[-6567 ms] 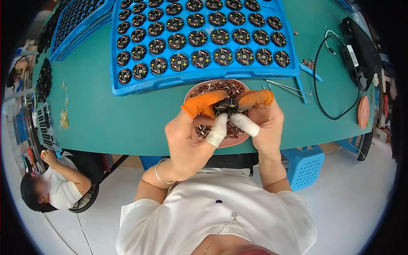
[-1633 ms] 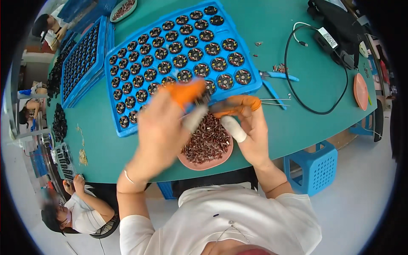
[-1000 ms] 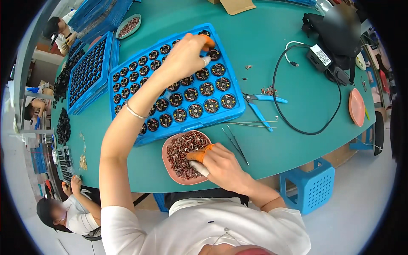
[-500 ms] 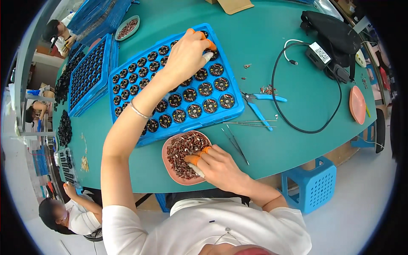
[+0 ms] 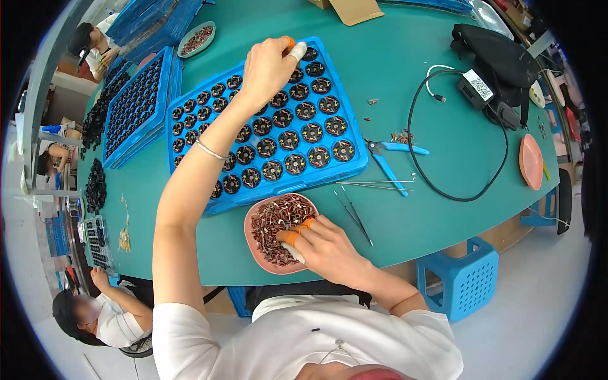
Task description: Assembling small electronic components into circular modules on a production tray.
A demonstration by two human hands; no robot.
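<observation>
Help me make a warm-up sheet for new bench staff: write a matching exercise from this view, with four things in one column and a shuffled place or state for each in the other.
Column one
1. Left hand
2. Right hand
3. Blue-handled pliers
4. Blue perforated stool

Column two
A. Lying spread open on the green table
B. At the far edge of the nearest blue tray
C. Standing on the floor
D. At the small parts in the filled pink bowl

Right pairs: 1-B, 2-D, 3-A, 4-C
</observation>
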